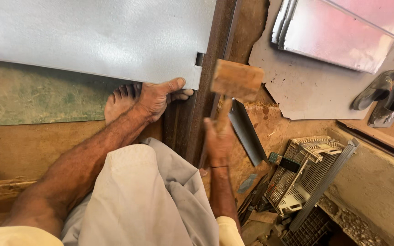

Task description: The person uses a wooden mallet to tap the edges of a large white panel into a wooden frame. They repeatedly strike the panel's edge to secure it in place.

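On the dusty brown workshop floor, seen from the head camera looking straight down, the left hand presses on the lower corner of a large, pale grey, speckled sheet of metal, thumb lying along its edge and fingers curled under it, so that hand is closed on the sheet's rim just beside a small square notch. A bare foot sits right behind that hand, toes tucked under the same edge. The sheet's corner lies over a dark, rusty steel rail running up and down the middle of the view. Over to the right hand now: it is wrapped tight around the handle of a wooden mallet with a blocky brown head, and that head hangs just right of the sheet's corner, above the rail, not touching the sheet. Just beside the mallet handle lies a narrow, dark grey, pointed metal strip. Upper right, a flat cut grey metal plate rests on the ground with shiny folded metal panels on top, a pair of dark sandals near it. Lower right, a heap of grey plastic crates.
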